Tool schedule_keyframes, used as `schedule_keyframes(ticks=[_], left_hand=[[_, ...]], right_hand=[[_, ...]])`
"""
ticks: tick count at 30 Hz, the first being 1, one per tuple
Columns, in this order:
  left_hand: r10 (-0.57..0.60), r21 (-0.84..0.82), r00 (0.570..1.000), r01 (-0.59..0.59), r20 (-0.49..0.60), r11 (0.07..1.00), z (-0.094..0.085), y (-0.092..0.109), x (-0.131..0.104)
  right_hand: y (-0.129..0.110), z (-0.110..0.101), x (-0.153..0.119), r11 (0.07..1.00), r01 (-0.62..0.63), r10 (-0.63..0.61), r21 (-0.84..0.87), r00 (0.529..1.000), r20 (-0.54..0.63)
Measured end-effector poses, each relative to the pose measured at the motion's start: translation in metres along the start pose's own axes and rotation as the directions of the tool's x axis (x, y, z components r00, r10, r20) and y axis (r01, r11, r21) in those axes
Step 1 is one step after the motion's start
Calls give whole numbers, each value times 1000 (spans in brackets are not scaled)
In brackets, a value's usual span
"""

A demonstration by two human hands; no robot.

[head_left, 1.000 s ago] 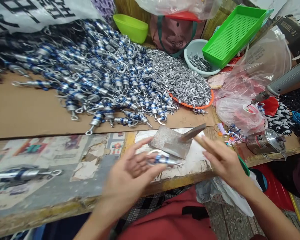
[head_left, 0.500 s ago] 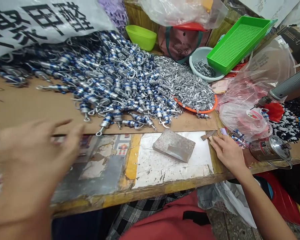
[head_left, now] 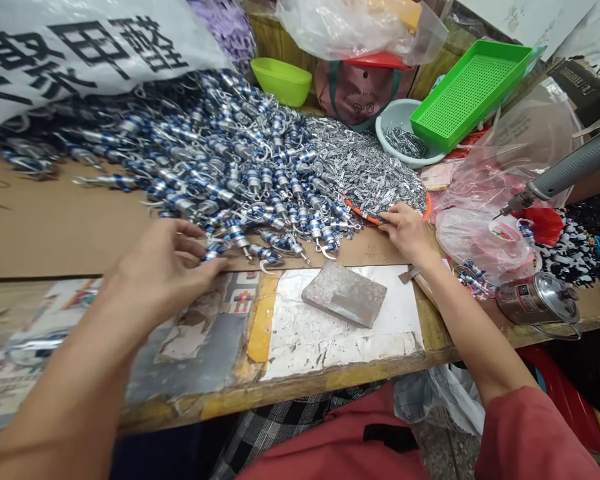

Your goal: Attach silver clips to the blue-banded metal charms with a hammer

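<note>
My left hand (head_left: 163, 273) is at the front edge of a heap of blue-and-silver metal fittings (head_left: 240, 160) with hooks and rings. Its fingers and thumb close around one fitting (head_left: 215, 249), part of which they hide. My right hand (head_left: 406, 232) is at the near rim of an orange tray (head_left: 427, 207) piled with small flat metal tabs (head_left: 370, 163). Its fingertips pinch together among the tabs at the rim. Below my right wrist lies a hammer-like tool (head_left: 409, 275) with a wooden handle. A grey metal block (head_left: 345, 293) rests on white paper in front of me.
At the right hang a power screwdriver (head_left: 555, 170) and, below it, plastic bags (head_left: 485, 233). A lidded metal mug (head_left: 537, 300) stands near the table edge. Behind the tabs are a pale bowl (head_left: 387, 127), a green perforated tray (head_left: 473, 97) and a yellow-green bowl (head_left: 283, 80).
My left hand has moved right and forward onto a fitting at the heap's edge. My right hand has left the wooden-handled tool and reached forward to the metal tabs.
</note>
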State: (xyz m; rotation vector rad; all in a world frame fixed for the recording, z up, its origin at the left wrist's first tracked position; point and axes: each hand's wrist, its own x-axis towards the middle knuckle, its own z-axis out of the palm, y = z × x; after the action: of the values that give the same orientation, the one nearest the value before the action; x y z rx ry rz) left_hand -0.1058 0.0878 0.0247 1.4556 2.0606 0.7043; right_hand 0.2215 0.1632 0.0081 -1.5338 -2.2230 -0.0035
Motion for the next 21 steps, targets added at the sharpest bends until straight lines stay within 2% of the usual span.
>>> schedule_keyframes(ticks=[2, 3, 5, 7, 10, 12, 15, 17, 19, 21], left_hand=[[-57, -19, 996, 56, -68, 998, -2, 10, -13], [-52, -76, 993, 45, -103, 996, -1, 16, -20], [38, -263, 991, -70, -127, 962, 5, 26, -37], [176, -464, 981, -191, -76, 865, 16, 36, -54], [263, -644, 964, -173, 46, 745, 41, 45, -78], [266, -668, 963, -164, 51, 725, 58, 46, -91], [249, -611, 967, -231, -58, 757, 75, 42, -103], [261, -599, 961, -260, -86, 758, 80, 37, -106], [294, -625, 953, -271, -69, 732, 81, 34, -106], [334, -654, 941, -283, -48, 702, 81, 33, -106]], right_hand=[[2, 1, 1, 999, 0, 1, 41, 1000, -25], [3, 0, 2, 998, 0, 2, 63, 999, -39], [3, -2, 4, 994, -1, 10, 105, 997, -80], [-2, -2, 3, 990, 2, 17, 144, 991, -132], [-15, 1, -8, 977, 38, -2, 212, 986, -168], [-25, 5, -19, 961, 70, -30, 267, 988, -150], [-43, 6, -39, 939, 82, -34, 333, 988, -148], [-59, -1, -53, 882, 36, 44, 470, 986, -159], [-79, -14, -67, 741, -25, 140, 672, 983, -119], [-100, -27, -82, 611, -44, 160, 791, 985, -69]])
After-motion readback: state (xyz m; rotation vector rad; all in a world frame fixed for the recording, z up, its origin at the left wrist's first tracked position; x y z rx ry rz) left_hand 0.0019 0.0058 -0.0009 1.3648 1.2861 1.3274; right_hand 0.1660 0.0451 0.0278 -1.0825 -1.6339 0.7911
